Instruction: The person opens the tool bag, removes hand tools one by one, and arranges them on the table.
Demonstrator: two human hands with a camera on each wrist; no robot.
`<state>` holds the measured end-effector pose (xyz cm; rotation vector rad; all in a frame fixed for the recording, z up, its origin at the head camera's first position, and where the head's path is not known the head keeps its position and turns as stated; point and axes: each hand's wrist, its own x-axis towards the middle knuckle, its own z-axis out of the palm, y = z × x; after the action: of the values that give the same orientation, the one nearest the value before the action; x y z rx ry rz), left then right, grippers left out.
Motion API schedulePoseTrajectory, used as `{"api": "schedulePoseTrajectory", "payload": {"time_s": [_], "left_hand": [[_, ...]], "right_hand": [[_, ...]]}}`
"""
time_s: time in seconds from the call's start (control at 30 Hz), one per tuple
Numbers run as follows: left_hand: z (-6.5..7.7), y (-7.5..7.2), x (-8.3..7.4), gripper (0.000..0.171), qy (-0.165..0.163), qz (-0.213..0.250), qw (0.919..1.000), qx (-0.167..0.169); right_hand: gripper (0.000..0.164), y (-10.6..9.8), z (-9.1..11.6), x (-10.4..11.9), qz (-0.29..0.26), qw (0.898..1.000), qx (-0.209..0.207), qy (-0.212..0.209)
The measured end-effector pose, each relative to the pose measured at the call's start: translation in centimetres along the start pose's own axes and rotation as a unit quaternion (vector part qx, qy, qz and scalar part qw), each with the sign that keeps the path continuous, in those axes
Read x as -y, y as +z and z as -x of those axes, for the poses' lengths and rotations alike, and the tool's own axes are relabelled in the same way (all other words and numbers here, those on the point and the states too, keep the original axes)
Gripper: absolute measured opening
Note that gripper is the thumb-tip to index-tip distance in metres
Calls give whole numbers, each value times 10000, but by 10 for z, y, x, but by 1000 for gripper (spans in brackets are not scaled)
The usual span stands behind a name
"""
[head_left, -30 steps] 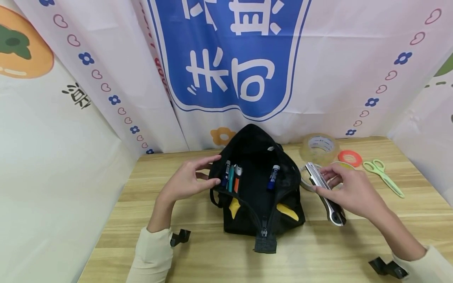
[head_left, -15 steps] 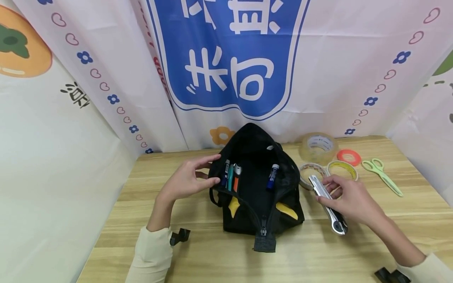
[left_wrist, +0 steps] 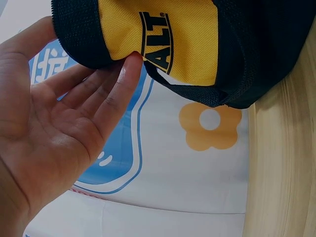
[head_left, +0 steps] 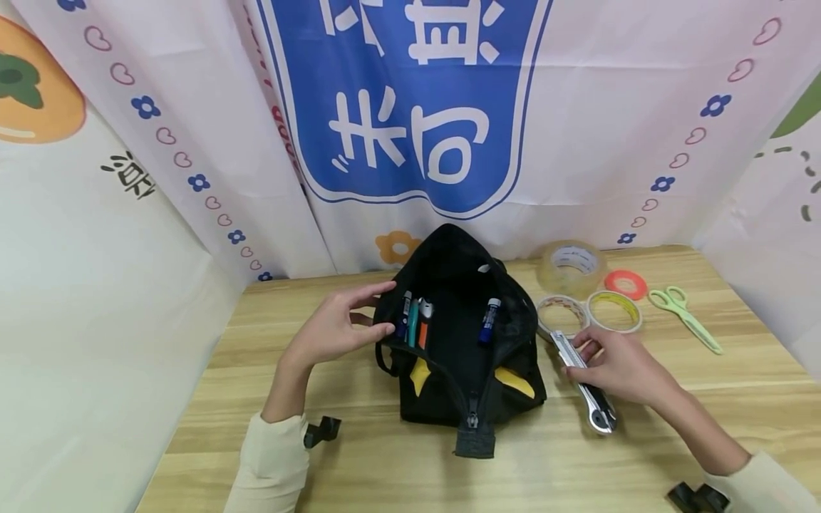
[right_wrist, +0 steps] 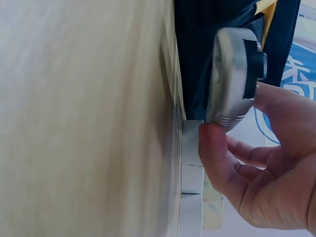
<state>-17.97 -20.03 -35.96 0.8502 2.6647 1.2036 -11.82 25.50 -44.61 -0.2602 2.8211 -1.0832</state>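
Observation:
A black fabric bag with yellow panels [head_left: 436, 402] stands unzipped on the table, its mouth spread wide. My left hand [head_left: 336, 324] grips its left rim; in the left wrist view the thumb tip is hidden behind the rim and a fingertip touches the yellow panel [left_wrist: 190, 39] outside. Inside the bag, a teal pen [head_left: 413, 324], an orange one [head_left: 423, 333] and a dark marker [head_left: 405, 317] stand at the left, with a blue glue stick [head_left: 490, 320] at the right. Right of the bag, my right hand [head_left: 618, 363] pinches a silver-and-black utility knife [head_left: 593, 402], tilted over the table.
Behind the right hand lie a clear packing tape roll [head_left: 564, 267], a red tape roll [head_left: 626, 284], two smaller tape rolls, one yellow inside [head_left: 631, 308], and light green scissors [head_left: 689, 324]. A printed cloth [head_left: 577, 142] hangs along the table's back edge.
My right hand has brought the utility knife a little toward the table's front, which uncovers the two smaller tape rolls. My left hand keeps its place on the bag's rim.

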Motion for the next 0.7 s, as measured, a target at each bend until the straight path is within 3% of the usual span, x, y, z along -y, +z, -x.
{"api": "schedulePoseTrajectory", "payload": {"time_s": [0.27,0.7], "left_hand": [[1,-1,1,65,-36,-58,10000,-26],[0,0,2,65,-7,-52,10000,-23]], "right_hand": [[46,5,-4,-4,77,9991,403,-80],[46,-2,-2,-3,350,9981,496,-47]]}}
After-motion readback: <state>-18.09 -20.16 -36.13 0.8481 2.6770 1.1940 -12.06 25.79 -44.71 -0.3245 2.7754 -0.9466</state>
